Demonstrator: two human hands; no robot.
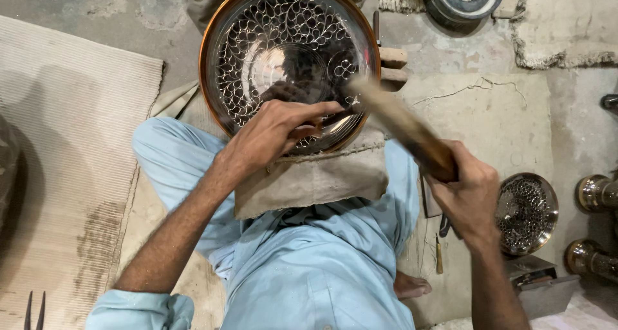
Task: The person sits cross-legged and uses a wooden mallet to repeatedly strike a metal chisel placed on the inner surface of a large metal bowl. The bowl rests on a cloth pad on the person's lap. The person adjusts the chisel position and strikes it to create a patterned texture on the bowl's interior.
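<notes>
A large round metal bowl (290, 40) with a copper-coloured rim and a pattern of engraved circles rests on a folded cloth pad (315, 175) on my lap. My left hand (273, 134) lies on the bowl's near edge, fingers pinched on a small tool that is mostly hidden. My right hand (467, 198) grips the handle of a wooden mallet (402, 127), blurred, whose head is at the bowl's right side.
A smaller engraved metal bowl (526, 213) sits on the floor at right, beside two shiny metal vessels (595, 193). A woven mat (64, 143) lies at left. A small chisel (439, 256) and a metal box (541, 285) lie near my right leg.
</notes>
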